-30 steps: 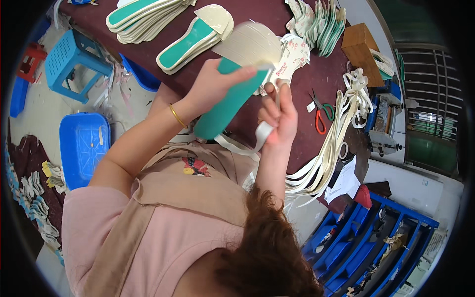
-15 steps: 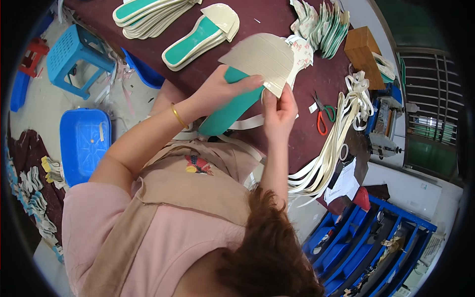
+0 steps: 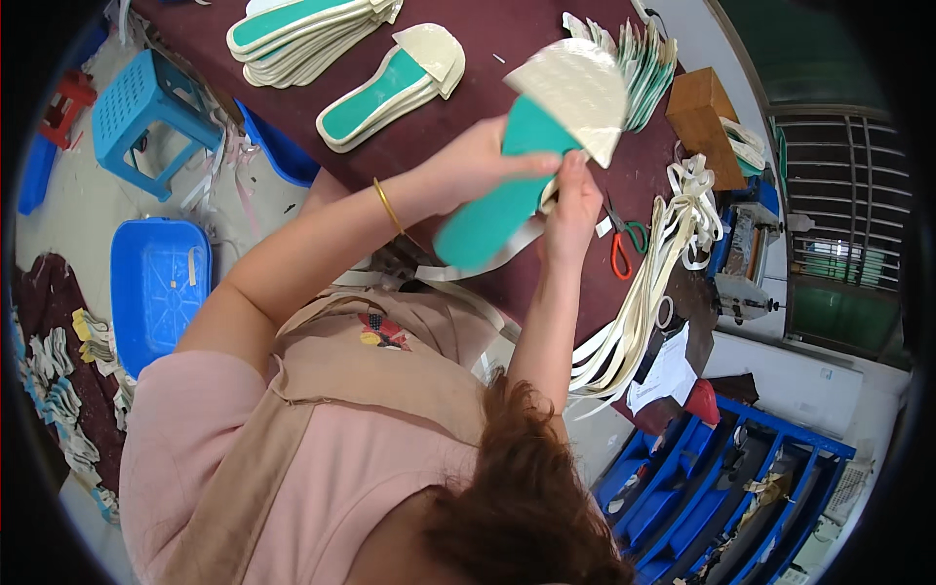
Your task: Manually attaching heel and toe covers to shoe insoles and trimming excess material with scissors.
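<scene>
Both my hands hold one green slipper sole (image 3: 486,226) with a cream, half-round toe piece (image 3: 577,93) at its far end, raised over the table. My left hand (image 3: 492,161) grips the sole's left side, its thumb lying across the green face. Close by, my right hand (image 3: 573,200) pinches the right edge just below the toe piece; its fingertips partly hide that spot. A cream strip (image 3: 453,271) runs below the sole, and I cannot tell whether it is joined on. Similar green-and-cream soles (image 3: 375,96) lie to the left.
A maroon-covered table (image 3: 429,136) bears a stack of soles (image 3: 312,44), patterned pieces (image 3: 648,73), red-and-green-handled scissors (image 3: 621,249) and a bundle of cream strips (image 3: 634,312). On the floor at left are a blue stool (image 3: 146,122) and a blue basin (image 3: 146,292). A wooden box (image 3: 704,122) stands far right.
Both hands have carried the sole to the right and slightly farther away. The toe piece now covers part of the patterned pieces. My grip looks the same.
</scene>
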`<move>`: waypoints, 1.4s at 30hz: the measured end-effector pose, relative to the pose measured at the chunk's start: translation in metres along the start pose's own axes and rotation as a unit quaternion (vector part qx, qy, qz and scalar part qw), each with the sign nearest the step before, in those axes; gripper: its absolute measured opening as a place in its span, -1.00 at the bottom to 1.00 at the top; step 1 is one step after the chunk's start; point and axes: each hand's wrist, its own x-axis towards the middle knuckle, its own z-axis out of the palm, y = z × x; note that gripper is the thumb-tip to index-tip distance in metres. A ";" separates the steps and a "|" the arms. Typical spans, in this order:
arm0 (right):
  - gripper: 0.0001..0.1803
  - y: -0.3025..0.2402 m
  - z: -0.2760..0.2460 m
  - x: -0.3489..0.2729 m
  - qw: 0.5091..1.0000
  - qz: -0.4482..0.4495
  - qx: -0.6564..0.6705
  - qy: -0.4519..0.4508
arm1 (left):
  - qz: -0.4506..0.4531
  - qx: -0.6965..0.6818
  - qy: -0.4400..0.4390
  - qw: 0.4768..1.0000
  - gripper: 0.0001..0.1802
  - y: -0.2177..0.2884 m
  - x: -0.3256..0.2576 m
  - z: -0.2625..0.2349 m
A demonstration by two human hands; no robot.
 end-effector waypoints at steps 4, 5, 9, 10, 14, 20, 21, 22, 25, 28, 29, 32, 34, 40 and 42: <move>-0.68 0.012 0.008 0.009 0.999 0.010 0.018 0.045 | 0.075 0.012 0.071 0.995 -0.64 -0.030 -0.002 -0.006; -0.73 0.017 0.014 0.006 0.997 0.016 0.019 0.071 | 0.056 -0.006 0.108 0.993 -0.66 -0.027 -0.002 -0.008; -0.76 0.025 0.019 0.000 0.994 0.030 0.104 0.003 | 0.074 -0.031 0.131 0.988 -0.70 -0.004 -0.001 -0.005; -0.77 0.024 0.027 -0.006 0.996 0.049 0.065 0.025 | 0.056 -0.049 0.147 0.986 -0.63 -0.004 0.000 -0.010; -0.78 0.058 0.029 -0.047 0.995 0.082 0.015 0.061 | 0.071 -0.079 0.206 0.973 -0.65 -0.004 0.004 -0.019; -0.78 0.037 0.034 -0.044 0.994 0.038 0.095 0.041 | 0.084 -0.180 0.243 0.950 -0.67 -0.020 0.038 -0.035; -0.79 0.035 0.033 -0.035 0.999 -0.005 0.025 0.025 | 0.106 -0.282 0.274 0.913 -0.67 -0.023 0.044 -0.034; -0.80 0.031 0.028 -0.026 0.998 -0.049 -0.047 0.014 | 0.094 -0.318 0.317 0.889 -0.63 -0.021 0.041 -0.014; -0.79 -0.017 -0.012 -0.019 0.996 -0.063 0.049 0.040 | -0.042 -0.271 -0.104 0.956 -0.55 -0.043 -0.013 -0.007; -0.85 -0.030 -0.037 -0.029 0.999 -0.035 -0.029 -0.013 | 0.071 0.308 -0.093 0.944 -0.57 0.044 -0.039 0.003; -0.86 -0.030 -0.024 -0.035 0.998 -0.047 -0.021 -0.030 | 0.371 0.514 -0.019 0.773 -0.56 0.060 -0.035 -0.005; -0.85 -0.036 -0.008 -0.032 0.992 -0.042 -0.019 -0.120 | 0.258 0.668 -0.135 0.685 -0.51 0.096 -0.013 -0.007; -0.81 -0.051 -0.001 -0.024 0.989 -0.097 0.004 -0.113 | 0.038 0.648 -0.279 0.707 -0.45 0.099 -0.004 -0.014; -0.91 -0.038 -0.030 -0.019 0.984 -0.139 -0.008 -0.107 | 0.092 0.629 -0.224 0.738 -0.42 0.104 -0.019 -0.028; -0.92 -0.025 -0.020 -0.022 0.984 -0.124 0.108 -0.071 | 0.125 0.601 -0.183 0.768 -0.43 0.093 -0.022 -0.032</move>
